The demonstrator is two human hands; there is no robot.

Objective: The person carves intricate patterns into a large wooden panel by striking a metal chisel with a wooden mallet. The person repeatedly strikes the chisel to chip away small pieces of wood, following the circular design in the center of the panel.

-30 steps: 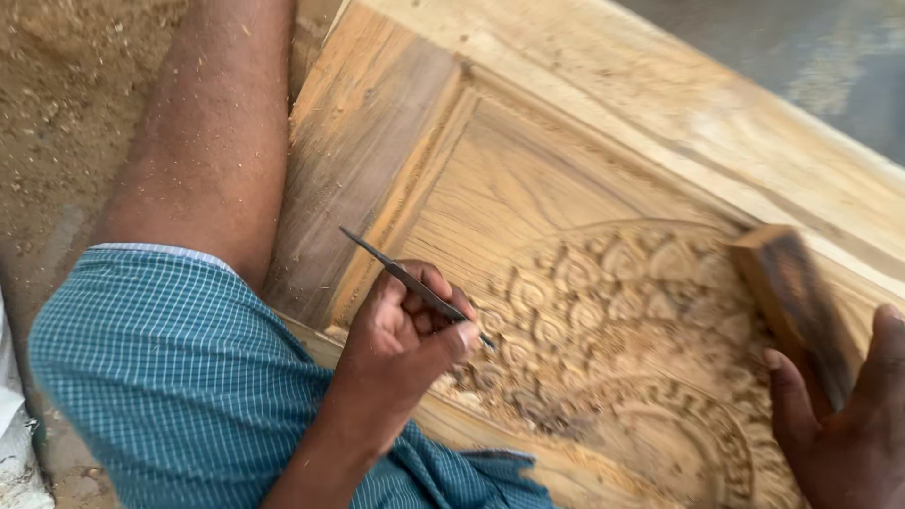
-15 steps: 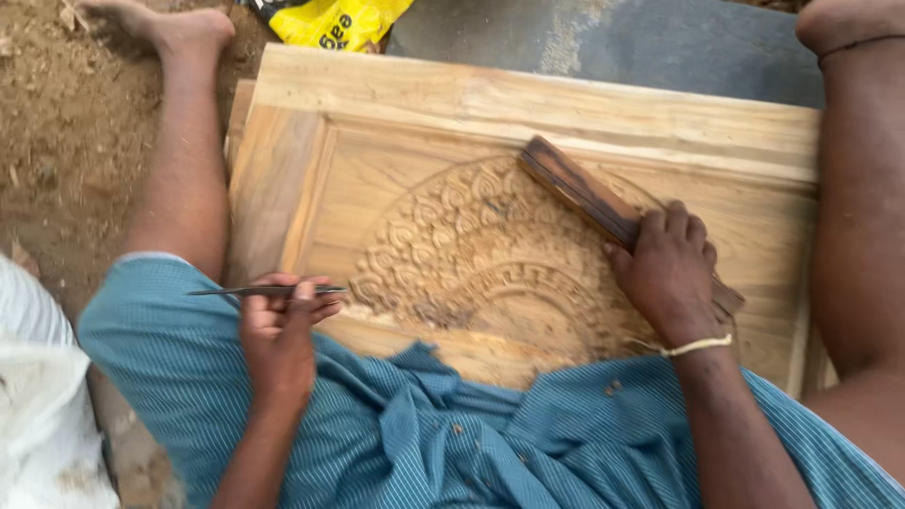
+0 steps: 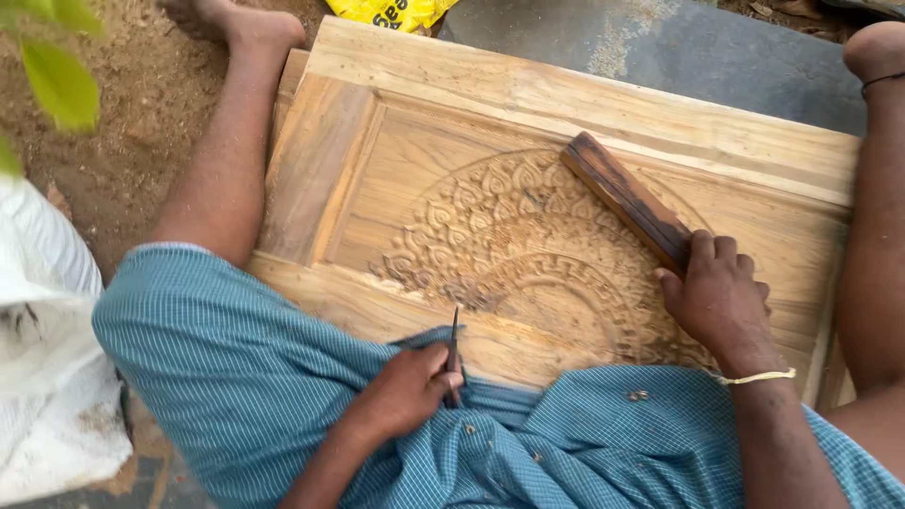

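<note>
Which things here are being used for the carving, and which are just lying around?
Being used:
wooden panel
thin chisel in the left hand
dark wooden mallet in the right hand

Just lying around:
yellow bag
white sack
green leaves

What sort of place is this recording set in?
Probably an outdoor woodcarving spot on the ground. A large carved wooden panel lies over bare dirt; the left hand holds a thin chisel, the right hand a dark wooden mallet.

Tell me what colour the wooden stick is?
Dark brown wooden stick, seen in the head view.
</note>
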